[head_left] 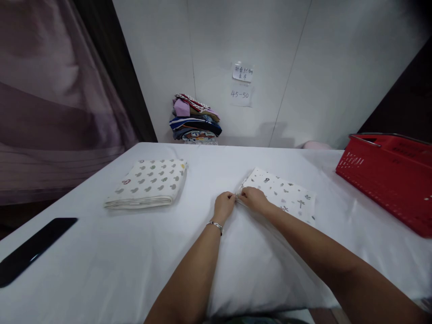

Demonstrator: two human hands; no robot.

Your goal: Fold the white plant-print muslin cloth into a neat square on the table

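A white cloth (286, 191) with small grey palm and animal prints lies folded on the table, right of centre. My left hand (224, 208), with a silver bracelet at its wrist, pinches at the cloth's near left corner. Close beside it, my right hand (254, 199) is closed on the same corner, and its forearm covers part of the near edge. The fingertips of both hands nearly meet, and the bit of fabric between them is too small to see well. To the left rests a thicker folded white cloth (151, 180) with grey mushroom-like prints, apart from both hands.
A white sheet covers the table (135, 252). A black flat slab (33, 247) lies at the left edge, and a red plastic basket (388, 180) stands at the right. Behind the far edge rises a pile of folded textiles (195, 119) against the wall, near paper notes (242, 83).
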